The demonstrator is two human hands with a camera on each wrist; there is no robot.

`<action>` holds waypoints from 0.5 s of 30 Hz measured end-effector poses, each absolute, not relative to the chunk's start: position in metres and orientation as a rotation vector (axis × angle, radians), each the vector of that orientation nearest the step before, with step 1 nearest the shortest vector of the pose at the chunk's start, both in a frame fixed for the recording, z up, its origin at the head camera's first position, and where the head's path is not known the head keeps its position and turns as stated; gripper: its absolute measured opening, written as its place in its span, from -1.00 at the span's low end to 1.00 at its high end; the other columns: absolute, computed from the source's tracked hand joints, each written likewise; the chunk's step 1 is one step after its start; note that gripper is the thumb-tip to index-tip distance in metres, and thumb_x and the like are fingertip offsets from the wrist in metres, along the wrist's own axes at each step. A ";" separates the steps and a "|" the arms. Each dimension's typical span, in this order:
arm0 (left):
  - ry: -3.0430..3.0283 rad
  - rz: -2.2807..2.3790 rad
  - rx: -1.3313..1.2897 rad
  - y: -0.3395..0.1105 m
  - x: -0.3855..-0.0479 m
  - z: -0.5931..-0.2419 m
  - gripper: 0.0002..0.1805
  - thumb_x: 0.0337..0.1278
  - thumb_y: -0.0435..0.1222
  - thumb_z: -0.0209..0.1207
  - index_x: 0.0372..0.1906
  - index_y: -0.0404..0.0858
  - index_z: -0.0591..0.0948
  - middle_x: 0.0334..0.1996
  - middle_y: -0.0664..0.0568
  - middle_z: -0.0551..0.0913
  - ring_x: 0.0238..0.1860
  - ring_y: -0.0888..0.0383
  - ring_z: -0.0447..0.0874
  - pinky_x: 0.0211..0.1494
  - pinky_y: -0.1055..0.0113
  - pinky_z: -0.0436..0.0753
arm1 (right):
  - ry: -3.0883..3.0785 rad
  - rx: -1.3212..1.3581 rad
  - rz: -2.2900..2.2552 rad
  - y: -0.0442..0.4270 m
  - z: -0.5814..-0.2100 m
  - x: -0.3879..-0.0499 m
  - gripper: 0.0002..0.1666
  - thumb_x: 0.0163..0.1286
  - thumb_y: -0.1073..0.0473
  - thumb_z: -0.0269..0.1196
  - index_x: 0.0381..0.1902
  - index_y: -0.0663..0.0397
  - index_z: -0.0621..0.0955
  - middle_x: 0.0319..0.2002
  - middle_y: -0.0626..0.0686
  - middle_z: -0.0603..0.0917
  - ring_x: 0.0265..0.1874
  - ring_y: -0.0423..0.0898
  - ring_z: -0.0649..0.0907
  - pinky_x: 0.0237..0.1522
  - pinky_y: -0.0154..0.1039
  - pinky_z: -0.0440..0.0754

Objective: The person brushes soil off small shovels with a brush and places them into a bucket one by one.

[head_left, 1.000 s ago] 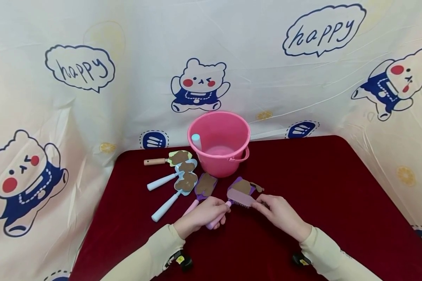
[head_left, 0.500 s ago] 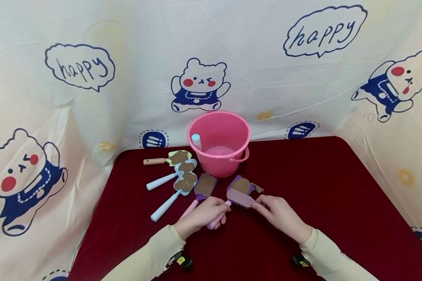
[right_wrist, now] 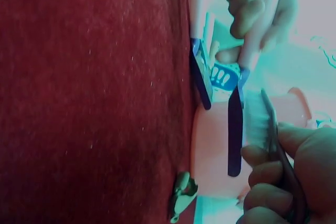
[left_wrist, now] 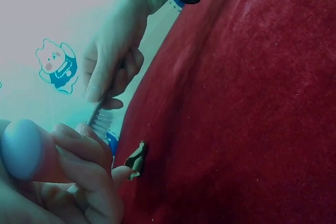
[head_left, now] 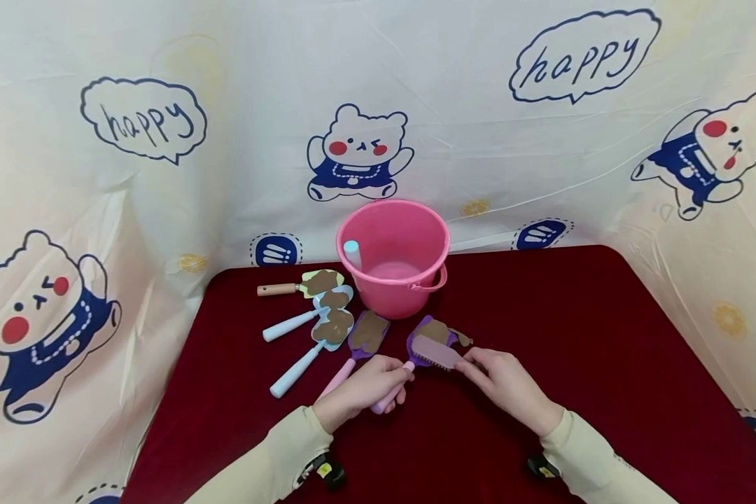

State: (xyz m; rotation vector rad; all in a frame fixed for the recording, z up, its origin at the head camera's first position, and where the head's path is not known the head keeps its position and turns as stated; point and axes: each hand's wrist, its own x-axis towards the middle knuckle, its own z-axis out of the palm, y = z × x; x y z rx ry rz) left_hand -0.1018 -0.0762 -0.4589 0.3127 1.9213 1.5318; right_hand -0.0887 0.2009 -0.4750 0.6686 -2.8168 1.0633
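The left hand [head_left: 368, 385] grips the pink handle [head_left: 386, 399] of a purple shovel [head_left: 421, 330] whose blade carries brown material [head_left: 435, 331]. In the right hand [head_left: 507, 385] is a pinkish brush [head_left: 437, 351], its bristles turned down over that blade. The right wrist view shows the brush [right_wrist: 272, 124] beside the raised blade [right_wrist: 235, 135], bristles towards it; whether they touch is hard to tell. Fingers of the left hand [left_wrist: 84, 177] wrap the handle, its rounded end [left_wrist: 22, 149] close to the camera.
Left of the hands lie a second purple shovel [head_left: 368, 334], two light-blue ones [head_left: 296, 369] and a green one with a wooden handle [head_left: 278, 289]. Behind stands a pink bucket [head_left: 393, 297] holding a blue-tipped object [head_left: 351, 252]. A small brownish piece [head_left: 463, 339] lies right of the blade.
The brush has shifted slightly up and right over the shovel blade, with the right hand moving a little right. The left hand keeps its grip, almost unmoved.
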 end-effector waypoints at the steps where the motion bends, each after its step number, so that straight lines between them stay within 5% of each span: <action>1: 1.922 1.538 0.311 -0.076 -0.102 -0.459 -0.61 0.56 -0.24 0.03 -0.17 -0.56 0.62 -0.62 0.05 0.57 -0.76 0.30 0.43 -0.60 0.44 0.50 | -2.813 0.695 1.071 0.200 -0.475 -0.088 -0.79 0.57 0.01 0.26 -0.29 -0.09 0.71 -0.46 -0.19 0.64 -0.56 -0.40 0.44 -0.42 -0.37 0.52; 10: 1.930 1.542 0.311 -0.075 -0.098 -0.458 -0.64 0.52 -0.27 0.06 -0.29 -0.55 0.58 -0.65 0.04 0.55 -0.77 0.30 0.41 -0.62 0.45 0.48 | -2.827 0.568 0.934 0.203 -0.479 -0.091 -0.82 0.52 0.08 0.32 -0.34 -0.08 0.67 -0.53 -0.29 0.47 -0.61 -0.38 0.35 -0.49 -0.38 0.43; 15: 1.923 1.549 0.302 -0.074 -0.096 -0.460 -0.65 0.50 -0.29 0.06 -0.27 -0.57 0.58 -0.66 0.04 0.56 -0.77 0.30 0.42 -0.63 0.45 0.47 | -2.829 0.570 0.973 0.204 -0.478 -0.090 -0.82 0.53 0.07 0.31 -0.32 -0.07 0.68 -0.52 -0.26 0.54 -0.61 -0.39 0.37 -0.48 -0.38 0.46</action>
